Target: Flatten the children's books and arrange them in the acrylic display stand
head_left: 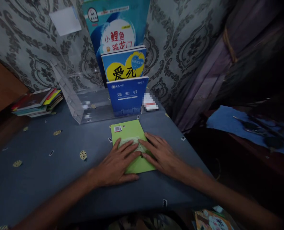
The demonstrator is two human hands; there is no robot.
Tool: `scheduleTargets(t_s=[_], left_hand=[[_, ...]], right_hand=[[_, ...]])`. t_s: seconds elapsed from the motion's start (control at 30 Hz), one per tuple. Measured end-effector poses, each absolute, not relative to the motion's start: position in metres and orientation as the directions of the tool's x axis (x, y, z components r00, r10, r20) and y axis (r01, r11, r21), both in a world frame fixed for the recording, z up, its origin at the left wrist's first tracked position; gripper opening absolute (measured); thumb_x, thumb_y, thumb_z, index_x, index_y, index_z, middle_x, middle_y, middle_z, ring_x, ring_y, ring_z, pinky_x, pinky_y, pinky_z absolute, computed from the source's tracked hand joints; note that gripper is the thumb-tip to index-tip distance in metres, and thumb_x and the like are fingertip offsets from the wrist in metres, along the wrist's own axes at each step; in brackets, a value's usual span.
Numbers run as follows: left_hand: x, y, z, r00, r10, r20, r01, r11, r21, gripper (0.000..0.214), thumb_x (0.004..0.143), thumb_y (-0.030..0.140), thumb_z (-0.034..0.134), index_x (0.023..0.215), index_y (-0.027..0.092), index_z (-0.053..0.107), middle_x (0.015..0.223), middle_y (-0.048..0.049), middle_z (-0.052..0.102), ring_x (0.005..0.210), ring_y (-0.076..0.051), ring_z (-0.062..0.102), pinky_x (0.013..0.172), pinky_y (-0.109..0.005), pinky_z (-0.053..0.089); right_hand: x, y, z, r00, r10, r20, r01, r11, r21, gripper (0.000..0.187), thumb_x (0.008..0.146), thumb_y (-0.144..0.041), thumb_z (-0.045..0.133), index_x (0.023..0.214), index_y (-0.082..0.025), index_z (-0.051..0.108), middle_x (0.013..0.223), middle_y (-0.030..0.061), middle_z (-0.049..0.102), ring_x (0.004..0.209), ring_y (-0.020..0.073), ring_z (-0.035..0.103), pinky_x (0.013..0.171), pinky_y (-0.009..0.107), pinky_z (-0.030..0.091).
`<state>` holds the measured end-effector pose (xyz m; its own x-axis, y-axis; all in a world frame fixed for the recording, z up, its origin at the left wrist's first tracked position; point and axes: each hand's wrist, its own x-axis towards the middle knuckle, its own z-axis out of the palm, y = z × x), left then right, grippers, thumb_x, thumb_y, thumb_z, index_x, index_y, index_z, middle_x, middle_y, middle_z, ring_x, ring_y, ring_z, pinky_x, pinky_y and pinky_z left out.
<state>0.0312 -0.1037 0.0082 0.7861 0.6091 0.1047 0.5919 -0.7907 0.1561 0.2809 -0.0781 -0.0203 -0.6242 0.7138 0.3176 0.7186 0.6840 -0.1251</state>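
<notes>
A light green book lies flat on the table, a barcode near its upper left corner. My left hand rests on its left side with fingers spread, the thumb by the lower edge. From the right, my right hand lies across the book's right side, its fingers stretched out over the cover. Both hands press flat and neither grips the book. Just behind it, a blue booklet stands upright in a clear acrylic rack, in front of a blue and yellow book and a tall teal book.
The table has a dark blue-grey patterned cloth. A stack of books lies at the back left. Patterned wallpaper and a curtain stand behind. To the right is a blue cloth; an orange book sits low at the front right.
</notes>
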Motion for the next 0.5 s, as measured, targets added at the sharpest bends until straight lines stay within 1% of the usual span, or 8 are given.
scheduleTargets(t_s=[0.07,0.1,0.17,0.23,0.3,0.37,0.43,0.5], left_hand=[[0.032,-0.098,0.011,0.792,0.603,0.093,0.581,-0.792,0.186,0.077,0.095,0.070,0.043,0.152,0.017,0.041,0.159,-0.0158,0.045,0.153,-0.029,0.032,0.126,-0.061,0.019],[0.031,-0.094,0.012,0.788,0.609,0.091,0.585,-0.786,0.198,0.075,0.097,0.068,0.042,0.152,0.018,0.041,0.158,-0.0155,0.046,0.152,-0.027,0.034,0.126,-0.059,0.020],[0.027,-0.081,0.010,0.750,0.652,0.108,0.626,-0.753,0.203,0.063,0.102,0.059,0.038,0.151,0.018,0.042,0.156,-0.0148,0.049,0.150,-0.025,0.038,0.126,-0.057,0.023],[0.022,-0.066,0.005,0.667,0.728,0.158,0.705,-0.686,0.180,0.051,0.106,0.046,0.035,0.147,0.017,0.046,0.153,-0.0153,0.052,0.147,-0.026,0.043,0.123,-0.058,0.029],[0.015,-0.051,-0.003,0.571,0.792,0.216,0.779,-0.606,0.159,0.044,0.106,0.039,0.036,0.141,0.015,0.051,0.150,-0.0169,0.055,0.143,-0.029,0.047,0.120,-0.059,0.034],[0.009,-0.040,-0.010,0.512,0.820,0.257,0.812,-0.559,0.168,0.040,0.105,0.035,0.039,0.136,0.015,0.054,0.146,-0.0169,0.058,0.140,-0.030,0.051,0.118,-0.056,0.038],[0.005,-0.034,-0.015,0.484,0.830,0.277,0.819,-0.541,0.191,0.038,0.104,0.031,0.039,0.135,0.017,0.055,0.145,-0.0158,0.059,0.139,-0.029,0.052,0.117,-0.054,0.039],[0.004,-0.033,-0.017,0.471,0.836,0.282,0.822,-0.532,0.203,0.038,0.104,0.029,0.038,0.136,0.017,0.055,0.146,-0.0150,0.059,0.139,-0.029,0.052,0.117,-0.054,0.039]], right_hand=[[0.281,-0.070,-0.015,-0.633,0.715,0.297,0.717,0.686,-0.126,0.043,0.104,-0.035,0.040,0.140,-0.018,0.058,0.144,0.0210,0.058,0.132,0.0344,0.055,0.102,0.054,0.050],[0.280,-0.066,-0.012,-0.634,0.717,0.291,0.716,0.686,-0.130,0.042,0.105,-0.034,0.039,0.138,-0.017,0.058,0.144,0.0211,0.057,0.133,0.0345,0.054,0.103,0.055,0.049],[0.271,-0.057,-0.009,-0.640,0.712,0.288,0.702,0.695,-0.156,0.042,0.104,-0.028,0.038,0.139,-0.016,0.058,0.147,0.0205,0.056,0.138,0.0339,0.050,0.108,0.056,0.046],[0.256,-0.047,-0.007,-0.665,0.693,0.278,0.662,0.720,-0.209,0.045,0.103,-0.023,0.037,0.144,-0.018,0.054,0.149,0.0182,0.055,0.142,0.0305,0.047,0.113,0.056,0.042],[0.239,-0.036,-0.007,-0.696,0.670,0.257,0.618,0.742,-0.259,0.048,0.104,-0.024,0.037,0.149,-0.016,0.048,0.152,0.0178,0.052,0.146,0.0284,0.043,0.118,0.054,0.039],[0.224,-0.027,-0.008,-0.713,0.662,0.233,0.598,0.747,-0.291,0.049,0.104,-0.026,0.036,0.150,-0.013,0.047,0.155,0.0178,0.049,0.149,0.0277,0.039,0.122,0.053,0.034],[0.217,-0.019,-0.008,-0.714,0.669,0.203,0.607,0.738,-0.296,0.049,0.104,-0.029,0.038,0.149,-0.011,0.048,0.157,0.0184,0.046,0.151,0.0284,0.036,0.125,0.052,0.029],[0.218,-0.013,-0.007,-0.679,0.713,0.176,0.659,0.697,-0.283,0.051,0.103,-0.033,0.043,0.147,-0.008,0.049,0.158,0.0201,0.045,0.151,0.0309,0.035,0.125,0.053,0.027]])
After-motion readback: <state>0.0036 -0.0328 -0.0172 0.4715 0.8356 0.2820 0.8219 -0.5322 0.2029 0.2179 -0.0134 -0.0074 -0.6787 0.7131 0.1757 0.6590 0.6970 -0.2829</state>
